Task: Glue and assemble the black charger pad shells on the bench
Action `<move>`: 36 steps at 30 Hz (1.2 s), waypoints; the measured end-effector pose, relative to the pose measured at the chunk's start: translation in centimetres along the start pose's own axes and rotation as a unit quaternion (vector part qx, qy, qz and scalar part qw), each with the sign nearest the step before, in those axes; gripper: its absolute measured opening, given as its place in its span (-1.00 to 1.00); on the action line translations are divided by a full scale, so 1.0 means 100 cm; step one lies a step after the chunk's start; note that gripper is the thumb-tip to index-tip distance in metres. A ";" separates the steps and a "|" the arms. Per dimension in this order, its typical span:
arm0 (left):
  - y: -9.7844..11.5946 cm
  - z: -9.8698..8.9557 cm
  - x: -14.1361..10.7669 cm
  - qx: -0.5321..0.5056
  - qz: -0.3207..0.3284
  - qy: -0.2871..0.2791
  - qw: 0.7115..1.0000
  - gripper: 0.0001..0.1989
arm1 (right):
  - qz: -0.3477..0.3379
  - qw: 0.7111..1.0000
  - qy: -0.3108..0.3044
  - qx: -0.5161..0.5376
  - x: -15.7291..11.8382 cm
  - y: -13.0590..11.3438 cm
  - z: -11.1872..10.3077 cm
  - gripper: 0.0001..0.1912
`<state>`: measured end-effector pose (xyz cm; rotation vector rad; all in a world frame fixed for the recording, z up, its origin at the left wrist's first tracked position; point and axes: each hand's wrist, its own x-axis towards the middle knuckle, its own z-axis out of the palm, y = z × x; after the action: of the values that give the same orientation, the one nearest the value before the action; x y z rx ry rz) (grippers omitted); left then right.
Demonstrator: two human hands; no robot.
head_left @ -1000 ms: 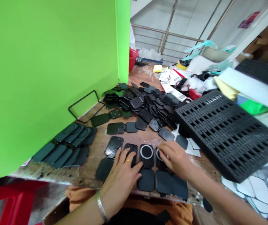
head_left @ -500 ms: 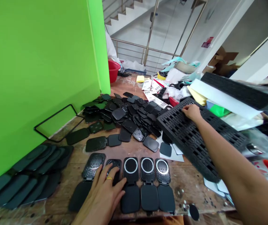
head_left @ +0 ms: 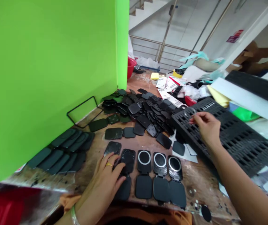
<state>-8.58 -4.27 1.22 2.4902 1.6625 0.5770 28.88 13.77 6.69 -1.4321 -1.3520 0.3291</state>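
My left hand point(head_left: 104, 179), fingers spread, rests over the two leftmost black hinged pieces point(head_left: 128, 159) near the table's front edge. To its right, three more hinged pieces point(head_left: 160, 164) lie opened out, each with a pale ring on its upper half. My right hand point(head_left: 204, 125) pinches a thin ring point(head_left: 190, 112) above the near-left end of a black slotted tray point(head_left: 232, 137). Behind the row lies a heap of loose black pieces point(head_left: 148, 109).
Overlapping dark pieces point(head_left: 59, 159) lie at the left, beside a green panel point(head_left: 54, 62) and a black wire frame point(head_left: 84, 112). White labels point(head_left: 164, 90), plastic bags and a white board point(head_left: 249, 100) are at the back right. A red bin point(head_left: 131, 66) stands far back.
The view has turned left. My right hand has lifted off the slotted tray and now holds a ring. My left hand stays over the leftmost pieces.
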 end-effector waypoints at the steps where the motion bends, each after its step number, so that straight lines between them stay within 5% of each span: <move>1: 0.000 -0.004 -0.002 0.000 -0.007 -0.009 1.000 -0.74 | -0.002 0.998 -0.056 0.006 -0.020 -0.012 0.009 -0.77; 2: 0.001 -0.007 -0.005 0.001 -0.014 -0.017 1.000 -0.75 | -0.013 0.994 -0.106 0.005 -0.040 -0.023 0.019 -0.81; 5: 0.003 -0.013 -0.010 0.009 -0.029 -0.035 0.999 -0.71 | -0.186 0.951 -0.244 -0.033 -0.095 -0.050 0.049 -0.93; 10: 0.007 -0.015 -0.012 0.006 -0.041 -0.053 0.998 -0.72 | -0.354 0.870 -0.337 -0.070 -0.156 -0.067 0.089 -0.83; 19: 0.011 -0.020 -0.008 -0.019 -0.061 -0.061 0.996 -0.76 | -0.457 0.786 -0.380 -0.168 -0.185 -0.072 0.103 -0.82; 26: 0.009 -0.017 -0.007 -0.006 -0.059 -0.074 0.995 -0.75 | -0.446 0.771 -0.405 -0.207 -0.189 -0.086 0.097 -0.80; 28: 0.007 -0.016 -0.008 0.001 -0.051 -0.066 0.997 -0.75 | -0.426 0.794 -0.390 -0.191 -0.181 -0.084 0.092 -0.78; 31: 0.000 -0.009 -0.012 0.017 -0.025 -0.032 0.999 -0.73 | -0.331 0.865 -0.334 -0.171 -0.137 -0.064 0.080 -0.80; 33: -0.009 0.001 -0.014 0.032 -0.004 0.011 0.999 -0.74 | -0.225 0.920 -0.250 -0.201 -0.085 -0.040 0.065 -0.83; 36: -0.025 0.020 -0.015 0.044 0.023 0.041 0.998 -0.77 | -0.142 0.942 -0.100 -0.286 0.005 -0.002 0.025 -0.76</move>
<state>-10.58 -4.34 -1.75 2.6059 1.6981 0.6333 26.96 15.41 6.14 -1.6677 -1.8998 -0.1299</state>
